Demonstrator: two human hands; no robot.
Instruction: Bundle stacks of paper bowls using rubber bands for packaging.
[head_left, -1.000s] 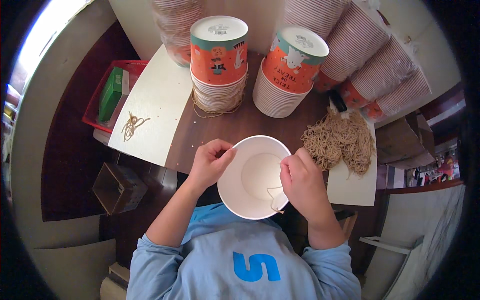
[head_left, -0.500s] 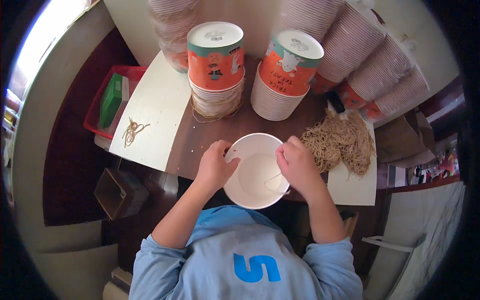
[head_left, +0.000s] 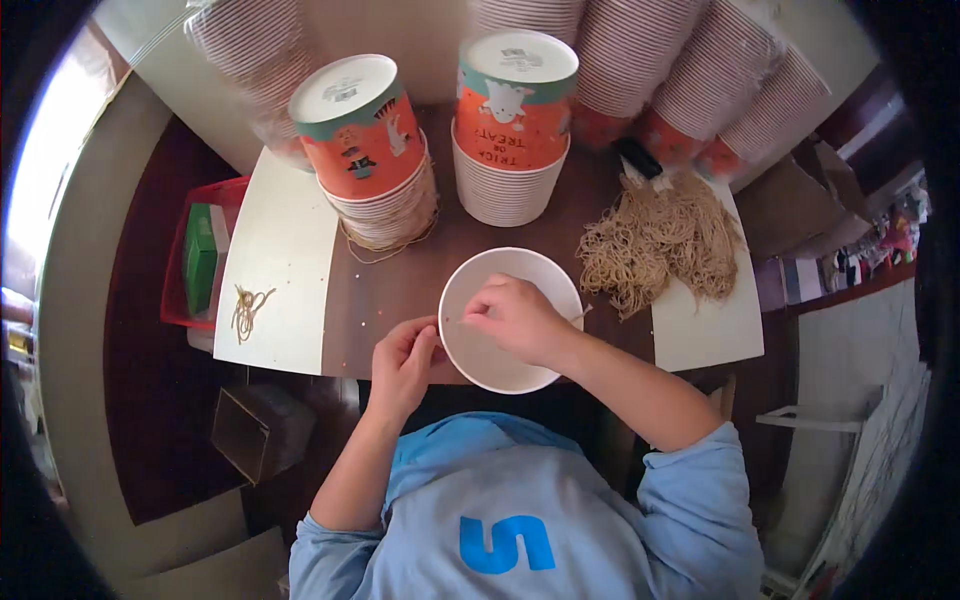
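A white paper bucket sits mouth up at the near edge of the table, in front of my body. My left hand is closed at its left outer wall, fingertips against the side near a small reddish spot inside. Over the mouth reaches my right hand, its thumb and index finger pinched on a thin cord end close to the inner left wall. A short end of tan cord sticks out at the bucket's right side. My right hand and forearm hide part of the inside.
Two upturned bucket stacks, topped by an orange printed bucket and another orange bucket, stand behind. A tan cord heap lies right, a small cord bunch left. Wrapped bucket stacks line the wall beside a red bin.
My right hand has moved from the bucket's right rim across to its inner left wall. My left hand has slipped from the rim to the outer side. The view has shifted slightly.
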